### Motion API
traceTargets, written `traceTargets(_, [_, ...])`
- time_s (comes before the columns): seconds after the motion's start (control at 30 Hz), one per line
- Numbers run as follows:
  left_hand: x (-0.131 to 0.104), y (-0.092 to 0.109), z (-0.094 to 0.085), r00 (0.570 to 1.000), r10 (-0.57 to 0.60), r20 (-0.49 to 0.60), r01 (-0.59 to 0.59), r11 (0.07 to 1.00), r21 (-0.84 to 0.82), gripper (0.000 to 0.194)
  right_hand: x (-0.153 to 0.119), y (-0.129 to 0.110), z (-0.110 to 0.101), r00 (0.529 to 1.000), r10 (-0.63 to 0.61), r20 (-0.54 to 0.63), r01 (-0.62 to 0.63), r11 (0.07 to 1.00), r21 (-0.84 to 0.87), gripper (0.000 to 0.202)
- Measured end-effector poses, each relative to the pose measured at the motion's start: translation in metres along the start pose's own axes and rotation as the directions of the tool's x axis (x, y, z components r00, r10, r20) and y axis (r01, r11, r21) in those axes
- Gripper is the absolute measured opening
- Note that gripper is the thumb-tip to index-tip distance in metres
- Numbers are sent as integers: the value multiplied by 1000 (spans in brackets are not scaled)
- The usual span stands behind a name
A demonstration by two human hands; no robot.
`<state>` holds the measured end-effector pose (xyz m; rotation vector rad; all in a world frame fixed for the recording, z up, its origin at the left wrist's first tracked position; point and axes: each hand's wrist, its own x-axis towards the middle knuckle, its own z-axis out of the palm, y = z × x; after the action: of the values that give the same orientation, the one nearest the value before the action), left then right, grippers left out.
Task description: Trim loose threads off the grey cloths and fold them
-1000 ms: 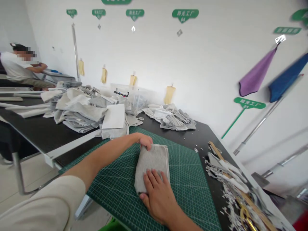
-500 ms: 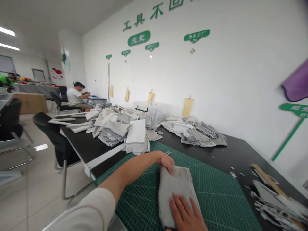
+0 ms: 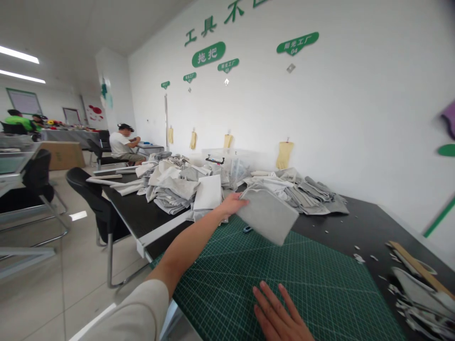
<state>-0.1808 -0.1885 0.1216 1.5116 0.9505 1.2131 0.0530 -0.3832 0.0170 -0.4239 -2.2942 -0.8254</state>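
Note:
A flat piece of grey fabric [image 3: 268,213] hangs tilted above the far part of the green cutting mat [image 3: 320,279]. My left hand [image 3: 232,204] is closed on its left corner, with the arm stretched forward. My right hand [image 3: 279,312] rests low on the mat, fingers spread, holding nothing. A small dark tool [image 3: 248,229], too small to name for sure, lies on the mat just below the held fabric.
A tall heap of grey fabric pieces [image 3: 170,187] with a white sheet [image 3: 208,192] stands left of the fabric; another pile [image 3: 309,192] lies along the wall. Fabric scraps [image 3: 415,293] and a wooden strip [image 3: 419,267] are at right. A seated person [image 3: 121,144] is farther back.
The grey fabric has been lifted off the mat and carried forward by my left hand. My right hand no longer presses on it and now lies on the bare mat. The view has shifted slightly.

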Motion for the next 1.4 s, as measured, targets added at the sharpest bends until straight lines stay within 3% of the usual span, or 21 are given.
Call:
traceTargets(0.07, [3,0,-5,977,71,-203,-80,996,-37,43,-3,-1,4,1000,-30,7,30,999,13,36])
traceTargets(0.17, [7,5,-17,896,159,-415,-188,982,-30,46,-4,-1,5,1000,-7,-9,7,998,57,42])
traceTargets(0.27, [8,15,-33,839,237,-489,-258,966,25,43,-5,-2,5,999,45,-15,-43,994,104,40])
traceTargets(0.33, [6,23,-41,832,272,-483,-274,959,67,39,-6,-2,6,998,58,-6,-57,991,118,38])
traceTargets(0.5, [-6,35,-48,921,291,-260,-249,951,183,32,-5,-2,8,999,44,5,-44,992,115,35])
traceTargets(0.6, [-18,47,-48,965,262,27,-256,911,324,23,-5,-2,9,999,32,-11,-30,993,117,33])
traceTargets(0.67, [-28,60,-45,919,221,326,-367,782,505,20,-5,-2,10,999,30,-10,-28,991,130,32])
traceTargets(0.73, [-35,73,-40,841,135,524,-492,595,635,20,-7,-2,12,999,34,-1,-33,989,143,30])
traceTargets(0.83, [-41,87,-32,817,69,572,-553,375,744,21,-9,-2,14,999,33,12,-35,987,158,27])
traceTargets(0.93, [-41,91,-28,847,32,530,-525,205,826,20,-10,-2,15,999,31,15,-33,985,171,27])
traceTargets(1.03, [-41,91,-31,892,-22,451,-447,102,889,21,-10,-2,14,1000,21,6,-21,985,172,28])
traceTargets(1.13, [-40,90,-33,899,-80,431,-416,154,896,26,-9,-2,12,1000,15,9,-16,987,158,26])
traceTargets(1.23, [-39,87,-29,890,-69,451,-403,344,848,25,-8,-2,10,999,21,28,-25,988,154,24])
traceTargets(1.4, [-46,80,-17,918,-25,396,-303,602,739,18,-6,-4,6,998,38,53,-47,984,174,22])
